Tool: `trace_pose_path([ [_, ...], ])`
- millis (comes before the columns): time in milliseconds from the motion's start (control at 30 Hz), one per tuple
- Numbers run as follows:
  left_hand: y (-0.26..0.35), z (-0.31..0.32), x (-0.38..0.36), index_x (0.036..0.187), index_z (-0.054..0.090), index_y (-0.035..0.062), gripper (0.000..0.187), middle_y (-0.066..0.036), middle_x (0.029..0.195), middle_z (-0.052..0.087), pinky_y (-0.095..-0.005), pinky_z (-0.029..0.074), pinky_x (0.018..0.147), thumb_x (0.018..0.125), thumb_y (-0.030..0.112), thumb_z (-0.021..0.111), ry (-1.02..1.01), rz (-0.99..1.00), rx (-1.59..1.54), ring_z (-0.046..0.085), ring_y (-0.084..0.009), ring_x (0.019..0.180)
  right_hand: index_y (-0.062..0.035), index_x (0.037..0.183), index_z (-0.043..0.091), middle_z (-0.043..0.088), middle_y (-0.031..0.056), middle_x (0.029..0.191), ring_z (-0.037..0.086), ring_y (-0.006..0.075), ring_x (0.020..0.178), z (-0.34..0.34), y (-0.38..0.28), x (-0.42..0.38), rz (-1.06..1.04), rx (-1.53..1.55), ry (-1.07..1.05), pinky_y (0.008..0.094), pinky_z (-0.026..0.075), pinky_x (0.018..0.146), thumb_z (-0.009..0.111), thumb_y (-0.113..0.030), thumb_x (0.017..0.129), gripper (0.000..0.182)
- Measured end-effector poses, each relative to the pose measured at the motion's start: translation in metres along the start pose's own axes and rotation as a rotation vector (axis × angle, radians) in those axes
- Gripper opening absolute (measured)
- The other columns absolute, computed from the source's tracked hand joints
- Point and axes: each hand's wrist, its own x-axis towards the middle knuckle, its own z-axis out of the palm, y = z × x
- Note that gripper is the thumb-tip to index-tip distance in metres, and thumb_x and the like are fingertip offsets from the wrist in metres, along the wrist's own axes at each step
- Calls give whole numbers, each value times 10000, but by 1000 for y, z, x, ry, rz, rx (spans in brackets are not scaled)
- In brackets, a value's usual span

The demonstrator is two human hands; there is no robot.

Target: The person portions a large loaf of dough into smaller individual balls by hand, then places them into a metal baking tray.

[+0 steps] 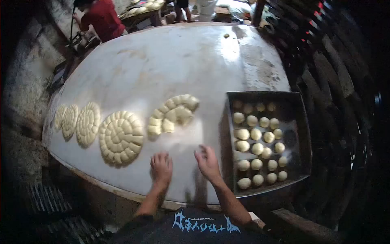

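My left hand [161, 167] is palm down low over the near part of the table, fingers forward and slightly apart, with nothing visible in it. To its right, my right hand [208, 162] hovers or rests near the surface, thumb and fingers spread and holding nothing. Ahead of both lies a partly unwound coil of scored dough [172, 114], its cut segments forming a curved band. Left of it sits a full round spiral of segmented dough [122, 137]. A deep metal tray [304, 134] on the right holds several rows of round dough balls [257, 149].
Several more dough spirals [87, 123] line the left side of the pale table [162, 53]. Beyond the far left edge is a person in a red shirt [103, 20]. A white bucket [206, 7] stands behind the table, and stacked wood [337, 73] lies to the right.
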Motion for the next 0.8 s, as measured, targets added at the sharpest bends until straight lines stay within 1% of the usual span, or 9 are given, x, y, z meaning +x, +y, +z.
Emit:
trace_pose_path([
  [100, -30, -41, -83, 1101, 551, 97, 340, -131, 1099, 510, -457, 357, 904, 809, 269, 579, -120, 40, 34, 449, -331, 1061, 52, 1052, 491, 487, 243, 1018, 469, 374, 1002, 59, 28, 73, -47, -436, 338, 434, 391, 874, 615, -143, 800, 341],
  [200, -66, -56, -120, 1099, 553, 99, 349, -128, 1137, 502, -454, 354, 913, 795, 263, 602, -137, 134, -83, 449, -324, 1089, 21, 1141, 494, 470, 245, 1098, 420, 387, 1073, 76, 65, 181, -52, -883, 673, 489, 305, 957, 404, -445, 890, 536],
  [300, -104, -69, -118, 1083, 559, 81, 343, -128, 1135, 516, -438, 376, 899, 788, 245, 620, -186, 188, -375, 467, -318, 1087, -36, 1099, 556, 502, 211, 1125, 397, 335, 1127, 77, 7, 231, 113, -744, 502, 456, 317, 958, 381, -479, 899, 517],
  [400, -128, -88, -104, 1053, 569, 60, 321, -133, 1079, 545, -412, 405, 870, 783, 220, 635, -214, 170, -516, 503, -313, 1035, -28, 1087, 547, 545, 221, 1059, 472, 327, 1057, 67, 26, 268, -507, -1020, -232, 448, 376, 882, 464, -497, 867, 524],
  [467, -144, -99, -101, 1025, 575, 40, 293, -140, 1023, 563, -396, 430, 836, 794, 213, 629, -177, 127, -536, 532, -311, 971, -13, 1006, 564, 584, 226, 900, 560, 329, 862, 55, 30, 263, 22, -700, -239, 431, 428, 753, 553, -458, 830, 479],
  [567, -162, -109, -102, 1029, 569, 32, 290, -154, 1019, 558, -386, 443, 815, 801, 203, 622, -325, 94, -634, 538, -301, 958, 16, 1029, 595, 597, 215, 797, 567, 394, 815, 5, 67, 215, 87, -673, 63, 405, 452, 766, 539, -295, 792, 395],
  [733, -143, -82, -95, 1127, 501, 16, 364, -123, 1078, 563, -338, 456, 815, 856, 242, 592, -609, -67, -1067, 557, -237, 971, -92, 879, 582, 470, -8, 616, 456, 104, 467, 53, 12, -13, 322, 640, 751, 272, 388, 395, 424, -403, 936, 354],
  [767, -125, -71, -92, 1161, 472, 10, 395, -110, 1098, 562, -321, 456, 825, 874, 259, 580, -704, -249, -1387, 560, -216, 971, -51, 892, 535, 446, 8, 572, 474, 174, 467, 70, -12, -58, 524, 557, 646, 317, 398, 399, 409, -384, 946, 360],
  [800, -107, -52, -91, 1203, 428, 1, 460, -98, 1115, 556, -309, 452, 852, 883, 299, 572, -732, -333, -1436, 555, -186, 962, -9, 914, 535, 496, 47, 623, 503, 216, 544, 60, 141, -106, 447, -193, 311, 342, 428, 479, 394, -365, 952, 385],
])
